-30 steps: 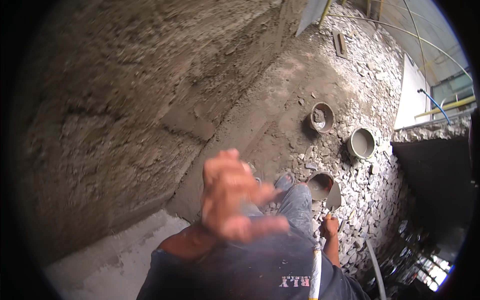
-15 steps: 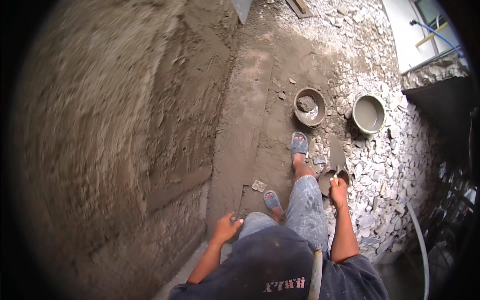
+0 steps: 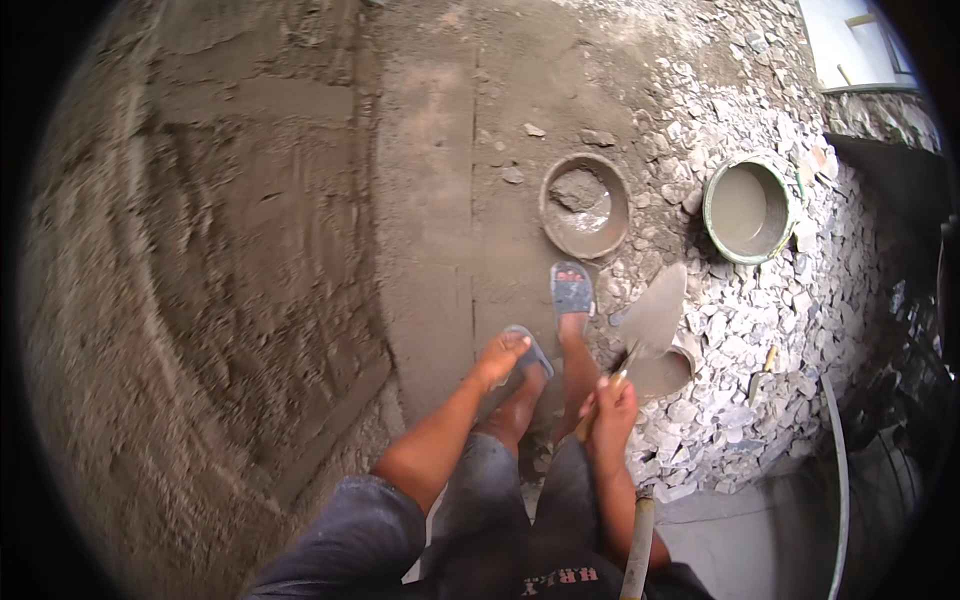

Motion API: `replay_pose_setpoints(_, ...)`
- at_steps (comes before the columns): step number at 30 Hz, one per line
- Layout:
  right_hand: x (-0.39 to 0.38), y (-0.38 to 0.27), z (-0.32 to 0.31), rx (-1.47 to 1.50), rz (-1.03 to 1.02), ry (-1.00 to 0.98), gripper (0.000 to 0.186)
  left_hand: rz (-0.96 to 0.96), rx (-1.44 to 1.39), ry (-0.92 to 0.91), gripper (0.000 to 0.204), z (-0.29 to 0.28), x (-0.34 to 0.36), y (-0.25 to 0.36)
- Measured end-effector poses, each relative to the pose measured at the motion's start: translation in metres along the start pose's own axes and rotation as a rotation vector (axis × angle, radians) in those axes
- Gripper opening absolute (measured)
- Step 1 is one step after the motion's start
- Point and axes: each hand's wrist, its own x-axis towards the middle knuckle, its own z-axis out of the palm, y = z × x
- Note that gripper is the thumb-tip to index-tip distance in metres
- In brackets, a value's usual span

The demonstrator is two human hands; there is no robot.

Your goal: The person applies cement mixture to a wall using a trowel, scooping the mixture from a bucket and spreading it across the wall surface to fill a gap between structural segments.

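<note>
Head view looks straight down, and I take the small mortar pan [image 3: 668, 368] by the feet as my landmark. My right hand [image 3: 608, 412] sits just on the near side of that pan, its grip closed around the handle of a brick trowel [image 3: 655, 318]. The trowel's long axis runs up and away from the hand, its pointed, mortar-smeared blade held over the pan's far rim and tilted toward the gravel [image 3: 760, 330]. My left hand [image 3: 500, 355] hangs to the left of the pan, fingers loosely spread, holding nothing, above the left sandal [image 3: 530, 350]. So the right hand is the nearer one to the pan, almost touching its rim. Beyond the pan, farther out, a brown bowl of wet mortar [image 3: 585, 205] rests on the concrete strip, and a green-rimmed bucket [image 3: 748, 210] of grey slurry stands farther right on the stones. Rough plastered wall [image 3: 220, 300] fills everything left of the pan.
</note>
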Motion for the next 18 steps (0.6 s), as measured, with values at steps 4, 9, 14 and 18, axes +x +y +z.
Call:
replay_pose_setpoints(4,-0.002,0.012,0.005,-0.040,-0.037,-0.021,0.017,0.001,0.025,0.152,0.060,0.012,0.135,0.037)
replay_pose_setpoints(9,-0.002,0.027,0.012,-0.124,-0.045,0.022,0.018,0.132,-0.414,-0.023,0.057,0.070,0.208,0.131)
replay_pose_setpoints(14,-0.008,0.029,0.022,-0.118,-0.068,-0.016,0.020,0.220,0.019,0.529,0.036,0.070,0.244,0.144)
replay_pose_setpoints(18,-0.007,0.035,0.022,-0.120,-0.104,-0.037,0.019,0.211,0.002,0.435,0.036,0.040,0.199,0.189)
